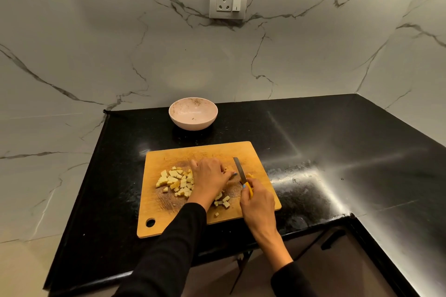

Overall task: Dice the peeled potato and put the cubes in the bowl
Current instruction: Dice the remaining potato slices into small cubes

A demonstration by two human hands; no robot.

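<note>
Two hands work over a wooden cutting board on a black countertop, head view. Left hand lies palm-down at board centre, fingers stretched toward 3 o'clock, fingertips right next to the knife blade; whether it covers an uncut bit of potato can't be told. It grips nothing visible, fingers look flat & relaxed. Right hand sits at approx 4 o'clock on the board, fingers curled round the yellow handle of a knife, blade pointing to 12 o'clock, just beside the left fingertips. Potato cubes lie in a loose heap at 9 o'clock of the left hand, w/ a smaller scatter at 6 o'clock btwn both wrists, all on the board. Bowl, pale pink, stands at 12 o'clock beyond the board, apart from it, near the wall; no cubes seen inside, only specks. Black sleeves cover both forearms. Wall socket sits high on the marble backsplash.
</note>
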